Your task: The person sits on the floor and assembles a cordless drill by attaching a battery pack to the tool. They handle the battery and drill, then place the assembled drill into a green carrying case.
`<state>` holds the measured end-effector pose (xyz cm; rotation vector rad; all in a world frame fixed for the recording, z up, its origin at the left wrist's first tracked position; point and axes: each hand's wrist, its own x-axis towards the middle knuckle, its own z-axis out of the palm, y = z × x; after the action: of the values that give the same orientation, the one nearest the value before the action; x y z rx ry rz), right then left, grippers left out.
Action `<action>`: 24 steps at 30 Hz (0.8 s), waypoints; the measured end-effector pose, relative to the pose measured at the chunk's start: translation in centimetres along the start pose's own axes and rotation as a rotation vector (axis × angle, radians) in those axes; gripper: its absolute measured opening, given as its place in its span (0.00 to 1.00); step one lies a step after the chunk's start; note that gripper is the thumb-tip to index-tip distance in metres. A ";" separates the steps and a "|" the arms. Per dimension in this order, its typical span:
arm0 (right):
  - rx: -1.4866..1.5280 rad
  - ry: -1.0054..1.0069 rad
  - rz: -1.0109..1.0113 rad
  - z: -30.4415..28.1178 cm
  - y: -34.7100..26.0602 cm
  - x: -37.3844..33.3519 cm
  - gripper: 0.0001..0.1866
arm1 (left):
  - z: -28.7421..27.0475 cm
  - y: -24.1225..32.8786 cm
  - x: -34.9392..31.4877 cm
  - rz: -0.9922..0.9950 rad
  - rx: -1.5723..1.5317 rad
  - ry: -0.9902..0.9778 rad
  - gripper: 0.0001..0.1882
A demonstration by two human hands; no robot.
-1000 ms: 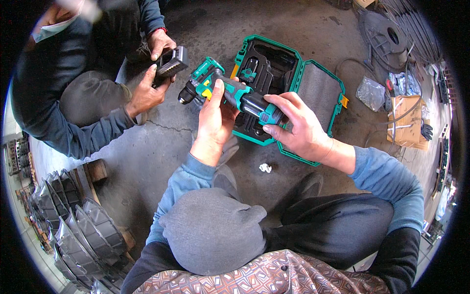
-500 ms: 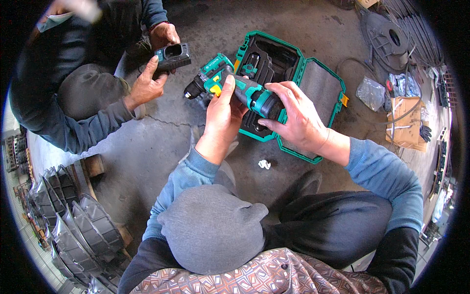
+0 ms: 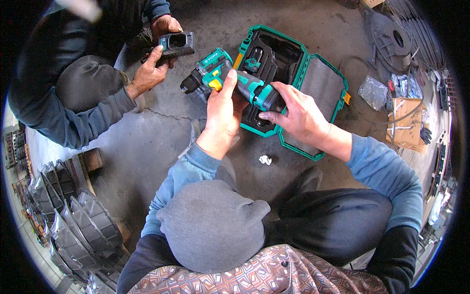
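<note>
A green and black cordless drill (image 3: 214, 60) lies sideways in front of me, its chuck toward the left. My left hand (image 3: 220, 112) is closed round its grip, the thumb along the handle near the yellow trigger. My right hand (image 3: 306, 115) is closed on the battery pack (image 3: 267, 97) at the handle's base, thumb below and fingers above. Behind the drill rests an open green tool case (image 3: 304, 66) with a dark foam insert. A second small green and black tool part (image 3: 253, 60) sits in that insert.
At the left, another person's hands (image 3: 149, 73) hold a black charger-like block (image 3: 177, 45) with an oval recess. A crumpled white scrap (image 3: 265, 159) lies on the floor. Ribbed grey metal parts (image 3: 85, 220) stand at lower left; cardboard (image 3: 406, 122), plastic bags (image 3: 373, 93) and cables lie at right.
The drill has turned slightly, with its chuck a little farther left; both my hands keep their hold. The other person's black block has moved up a little.
</note>
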<state>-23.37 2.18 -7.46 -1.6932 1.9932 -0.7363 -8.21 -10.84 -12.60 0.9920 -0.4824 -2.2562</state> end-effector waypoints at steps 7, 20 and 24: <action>-0.006 -0.012 0.008 0.6 0.3 -0.3 0.40 | -0.4 -0.6 0.5 0.006 -0.014 0.022 0.13; -0.006 0.089 -0.124 -0.1 -0.6 0.5 0.35 | -0.3 0.1 0.2 -0.054 -0.067 -0.017 0.18; -0.022 0.109 -0.118 -1.1 -1.3 0.1 0.31 | -1.1 0.5 1.0 -0.047 -0.119 -0.030 0.20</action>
<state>-23.11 2.10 -5.81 -1.8327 1.9933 -0.8674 -7.75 -11.93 -13.59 0.9189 -0.3363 -2.3154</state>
